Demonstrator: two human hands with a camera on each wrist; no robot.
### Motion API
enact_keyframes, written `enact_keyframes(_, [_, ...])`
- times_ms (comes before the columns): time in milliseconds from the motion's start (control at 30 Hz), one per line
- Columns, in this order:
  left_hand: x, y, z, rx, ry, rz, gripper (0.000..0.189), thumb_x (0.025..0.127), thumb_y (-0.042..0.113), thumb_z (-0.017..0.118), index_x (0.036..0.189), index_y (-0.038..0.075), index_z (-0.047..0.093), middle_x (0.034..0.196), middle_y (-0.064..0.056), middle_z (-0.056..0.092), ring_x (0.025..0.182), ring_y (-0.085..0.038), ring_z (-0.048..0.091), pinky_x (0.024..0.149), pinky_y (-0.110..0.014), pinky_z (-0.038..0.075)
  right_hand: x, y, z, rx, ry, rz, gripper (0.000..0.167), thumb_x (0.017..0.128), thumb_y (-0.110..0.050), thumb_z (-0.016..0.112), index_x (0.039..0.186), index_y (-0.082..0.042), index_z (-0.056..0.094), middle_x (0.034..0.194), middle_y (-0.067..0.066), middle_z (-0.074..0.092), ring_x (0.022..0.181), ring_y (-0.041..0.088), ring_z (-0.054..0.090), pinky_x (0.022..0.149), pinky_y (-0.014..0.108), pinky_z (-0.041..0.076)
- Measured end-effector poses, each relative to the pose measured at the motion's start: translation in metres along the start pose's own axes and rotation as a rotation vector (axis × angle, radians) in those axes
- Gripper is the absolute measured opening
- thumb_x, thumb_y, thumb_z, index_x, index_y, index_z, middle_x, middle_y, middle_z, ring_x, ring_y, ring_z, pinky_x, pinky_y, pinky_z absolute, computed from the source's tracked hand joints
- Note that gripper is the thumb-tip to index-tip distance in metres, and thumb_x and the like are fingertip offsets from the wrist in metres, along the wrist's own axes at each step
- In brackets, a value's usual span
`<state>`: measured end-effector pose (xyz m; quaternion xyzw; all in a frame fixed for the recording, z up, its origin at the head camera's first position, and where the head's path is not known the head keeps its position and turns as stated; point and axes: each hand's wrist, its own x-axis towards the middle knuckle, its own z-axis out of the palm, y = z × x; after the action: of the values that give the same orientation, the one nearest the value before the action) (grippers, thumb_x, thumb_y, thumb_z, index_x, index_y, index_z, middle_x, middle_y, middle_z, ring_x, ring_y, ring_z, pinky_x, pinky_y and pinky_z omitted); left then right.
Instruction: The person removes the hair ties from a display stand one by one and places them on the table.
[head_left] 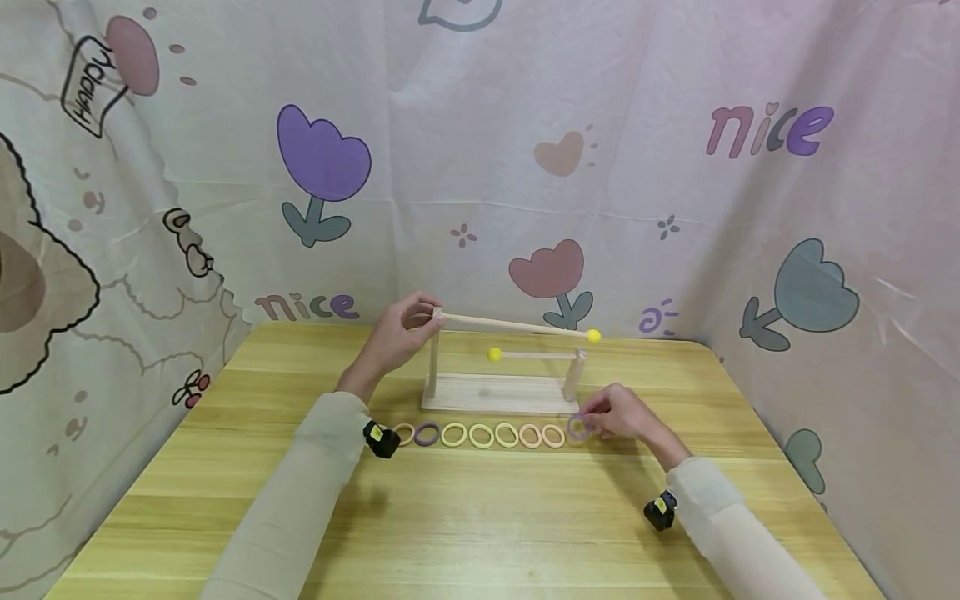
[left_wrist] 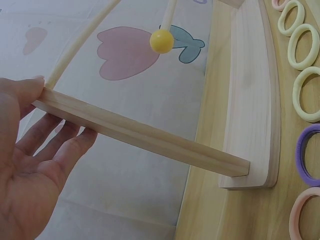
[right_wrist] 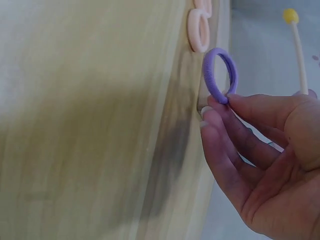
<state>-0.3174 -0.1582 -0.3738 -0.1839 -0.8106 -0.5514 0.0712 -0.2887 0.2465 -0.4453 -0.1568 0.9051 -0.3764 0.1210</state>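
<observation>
A wooden stand (head_left: 495,393) has two upright posts, each bearing a horizontal rod tipped with a yellow ball. My left hand (head_left: 402,333) grips the top of the tall left post (left_wrist: 145,132), thumb at its upper end and fingers against its side. At the stand's right front corner, my right hand (head_left: 621,412) pinches a purple hair tie (right_wrist: 220,75) between thumb and fingertips, the loop held upright in the right wrist view. In front of the base lies a row of hair ties: a second purple one (head_left: 427,434), several pale yellow ones (head_left: 482,436) and several peach ones (head_left: 553,436).
The upper rod's yellow ball (head_left: 593,336) points right, and the lower rod's ball (head_left: 494,354) points left. All stands on a wood-grain table (head_left: 480,517). A printed cloth (head_left: 465,150) hangs behind the table and along its sides.
</observation>
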Motion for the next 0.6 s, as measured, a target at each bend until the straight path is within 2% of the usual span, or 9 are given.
enact_keyframes(167, [0.000,0.001,0.000,0.002,-0.002,0.000,0.027,0.101,0.024,0.067,0.123,0.010,0.061,0.129,-0.019,0.067,0.130,-0.040,0.063,0.111,-0.054,0.051,0.001,0.001,0.006,-0.042,-0.008,-0.022,0.010,0.090,0.005,0.070,0.097,0.005,0.077,0.080,0.014,0.075,0.063,0.018,0.065,0.054,0.032,0.059])
enact_keyframes(433, [-0.001,0.000,0.001,0.007,-0.010,-0.002,0.027,0.102,0.025,0.065,0.124,0.009,0.060,0.129,-0.019,0.067,0.131,-0.040,0.062,0.110,-0.056,0.051,0.001,0.000,0.011,-0.083,0.025,0.001,0.007,0.090,0.003,0.071,0.093,0.003,0.077,0.078,0.010,0.074,0.063,0.018,0.065,0.052,0.022,0.053])
enact_keyframes(600, [-0.001,0.000,0.001,0.009,-0.003,-0.003,0.026,0.102,0.026,0.066,0.123,0.012,0.062,0.128,-0.017,0.067,0.129,-0.039,0.063,0.110,-0.055,0.052,0.000,0.001,0.013,-0.104,0.039,0.016,0.007,0.090,0.001,0.072,0.094,0.002,0.078,0.078,0.007,0.074,0.062,0.016,0.064,0.051,0.022,0.053])
